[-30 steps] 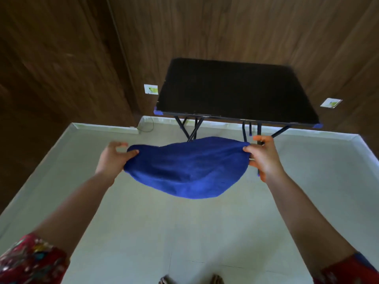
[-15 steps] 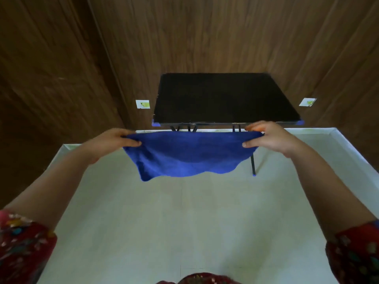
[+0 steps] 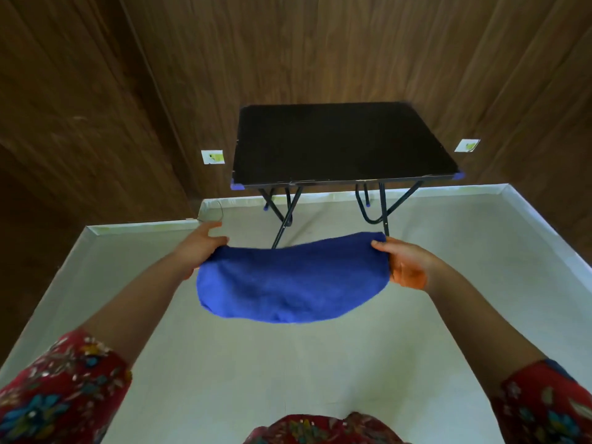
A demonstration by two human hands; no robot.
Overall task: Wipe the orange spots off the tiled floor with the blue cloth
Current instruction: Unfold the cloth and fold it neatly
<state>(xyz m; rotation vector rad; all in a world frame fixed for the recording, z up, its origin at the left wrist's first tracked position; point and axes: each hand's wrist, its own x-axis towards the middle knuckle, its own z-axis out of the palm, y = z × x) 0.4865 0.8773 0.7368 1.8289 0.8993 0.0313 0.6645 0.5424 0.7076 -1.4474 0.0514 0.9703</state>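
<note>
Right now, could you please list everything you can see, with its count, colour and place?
blue cloth: one, blue, held above the floor
folding table: one, black top, dark legs, by the back wall
wall stickers: two, white with yellow-green marks, either side of the table
tiled floor: one, pale, underfoot; no orange spots visible
walls: brown wood, behind and left
sleeves: two, red floral, bottom corners
hands: two; left hand grips the cloth's left end, right hand its right end

The blue cloth (image 3: 290,283) looks fuzzy and matt; the floor (image 3: 288,363) smooth; walls (image 3: 320,49) grained wood; counter (image 3: 339,145) matt black.
</note>
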